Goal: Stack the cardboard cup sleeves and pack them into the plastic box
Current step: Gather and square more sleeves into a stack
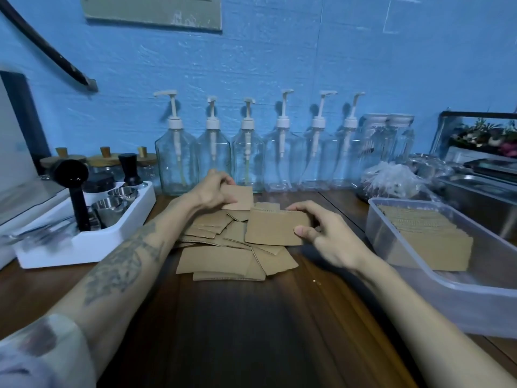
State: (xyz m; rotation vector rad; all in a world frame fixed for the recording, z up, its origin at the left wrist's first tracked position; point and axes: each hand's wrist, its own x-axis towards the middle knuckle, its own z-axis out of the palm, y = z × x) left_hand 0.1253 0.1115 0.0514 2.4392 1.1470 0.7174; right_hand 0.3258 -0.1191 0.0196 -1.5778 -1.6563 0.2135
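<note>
Tan ribbed sleeves (pixel 223 247) flat, loosely heaped; 1 pinched in each hand's grip (pixel 212 189) (pixel 321 228).

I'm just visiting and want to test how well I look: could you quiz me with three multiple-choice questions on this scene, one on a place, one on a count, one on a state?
1. Where is the plastic box?
A. on the person's right
B. on the person's left
C. against the wall behind the bottles

2. How many pump bottles stand along the wall?
A. three
B. six
C. nine

3. What is the right hand doing?
A. resting flat on the table
B. holding a stack of sleeves
C. pressing a pump

Answers:
1 A, the box sits at the right edge of the table.
2 B, six white pump heads line the blue wall.
3 B, its thumb and fingers pinch the stack's end.
</note>
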